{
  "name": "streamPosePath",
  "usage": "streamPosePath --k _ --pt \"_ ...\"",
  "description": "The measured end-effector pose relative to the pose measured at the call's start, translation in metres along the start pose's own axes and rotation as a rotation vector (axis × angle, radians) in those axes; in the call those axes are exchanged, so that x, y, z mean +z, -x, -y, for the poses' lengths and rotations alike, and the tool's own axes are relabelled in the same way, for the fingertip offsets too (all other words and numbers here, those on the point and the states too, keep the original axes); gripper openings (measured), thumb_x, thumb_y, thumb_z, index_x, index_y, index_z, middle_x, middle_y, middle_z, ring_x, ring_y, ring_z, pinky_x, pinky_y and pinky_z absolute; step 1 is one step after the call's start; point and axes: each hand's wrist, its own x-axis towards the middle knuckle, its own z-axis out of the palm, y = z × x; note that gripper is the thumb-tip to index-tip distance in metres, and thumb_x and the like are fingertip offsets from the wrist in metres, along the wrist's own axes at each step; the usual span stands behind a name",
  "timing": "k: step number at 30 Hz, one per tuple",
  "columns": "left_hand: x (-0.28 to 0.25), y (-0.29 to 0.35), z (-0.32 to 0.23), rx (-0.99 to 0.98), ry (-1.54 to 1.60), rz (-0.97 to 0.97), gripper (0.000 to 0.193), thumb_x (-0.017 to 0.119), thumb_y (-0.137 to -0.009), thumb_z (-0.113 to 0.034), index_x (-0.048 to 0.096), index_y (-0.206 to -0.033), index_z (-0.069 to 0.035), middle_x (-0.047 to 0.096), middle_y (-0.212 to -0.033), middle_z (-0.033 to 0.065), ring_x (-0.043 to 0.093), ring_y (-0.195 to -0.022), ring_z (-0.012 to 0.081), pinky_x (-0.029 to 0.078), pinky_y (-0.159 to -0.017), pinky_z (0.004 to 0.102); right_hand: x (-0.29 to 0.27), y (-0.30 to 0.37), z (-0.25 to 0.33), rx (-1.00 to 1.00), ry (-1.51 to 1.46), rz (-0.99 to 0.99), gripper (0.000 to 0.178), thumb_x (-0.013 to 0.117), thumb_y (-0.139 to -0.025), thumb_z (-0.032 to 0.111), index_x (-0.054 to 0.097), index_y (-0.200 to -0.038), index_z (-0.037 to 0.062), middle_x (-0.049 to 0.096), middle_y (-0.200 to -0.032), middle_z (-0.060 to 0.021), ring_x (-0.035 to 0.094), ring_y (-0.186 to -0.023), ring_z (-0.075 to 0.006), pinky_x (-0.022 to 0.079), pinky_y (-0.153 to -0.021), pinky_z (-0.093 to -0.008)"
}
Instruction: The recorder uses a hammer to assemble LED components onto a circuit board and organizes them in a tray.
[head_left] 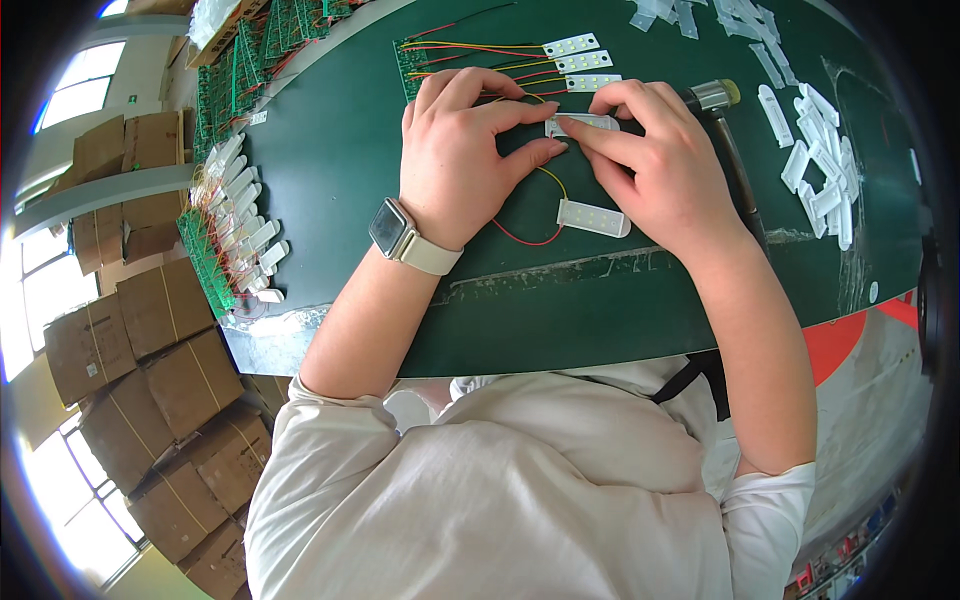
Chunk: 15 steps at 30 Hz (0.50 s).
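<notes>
Between both hands, over the table, is a small white LED strip board in a clear-white plastic cover (592, 122). My left hand (452, 140), with a watch at the wrist, pinches its wired left end with thumb and forefinger. Fingers of my right hand (655, 160) are closed on its right part and press along the top. A finished-looking covered LED strip (594, 218) lies just below, joined to a red and a yellow wire. Above the hands, several bare LED strips (583, 62) lie in a row, wired to a green circuit board (408, 66) partly hidden by my left hand.
Right of my right hand lies a hammer (738, 165) with a yellowish face. Beyond it is a pile of white plastic covers (825, 160). Clear plastic pieces (755, 25) lie at the far edge. Green boards with covered strips (235, 220) line the table's left edge, near stacked cartons (125, 410).
</notes>
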Motion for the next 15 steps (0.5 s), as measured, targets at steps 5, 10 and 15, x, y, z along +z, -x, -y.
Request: streamPosePath --k 5,10,15 --pt "-0.0039 0.0021 0.0009 -0.066 -0.084 0.032 0.038 0.090 -0.073 -0.037 0.084 -0.109 -0.028 0.065 -0.108 -0.0022 0.059 -0.110 0.0229 0.044 -0.100 0.0420 -0.0030 -0.0008 0.0023 0.030 -0.045 0.027 0.031 0.076 -0.081 0.002 0.081 -0.109 0.0157 0.060 -0.100 -0.0020 0.060 -0.091 -0.0226 0.054 -0.080 -0.0365" --pt "-0.0034 0.0043 0.0023 -0.070 -0.089 0.034 0.040 0.088 -0.074 -0.043 0.083 -0.111 -0.030 0.064 -0.109 -0.0031 0.058 -0.111 0.0224 0.041 -0.103 0.0433 -0.0028 -0.0008 0.0020 0.038 -0.063 0.029 0.033 0.077 -0.081 0.001 0.081 -0.109 0.0165 0.061 -0.101 -0.0020 0.060 -0.092 -0.0231 0.054 -0.081 -0.0366" --pt "-0.0052 0.0074 0.0026 -0.035 -0.158 0.004 0.043 0.087 -0.074 -0.047 0.082 -0.114 -0.032 0.063 -0.111 -0.0044 0.057 -0.121 0.0227 0.038 -0.108 0.0454 -0.0055 -0.0040 0.0008 0.028 -0.072 0.046 0.035 0.077 -0.080 0.000 0.081 -0.110 0.0171 0.062 -0.102 -0.0021 0.061 -0.094 -0.0238 0.055 -0.084 -0.0370"
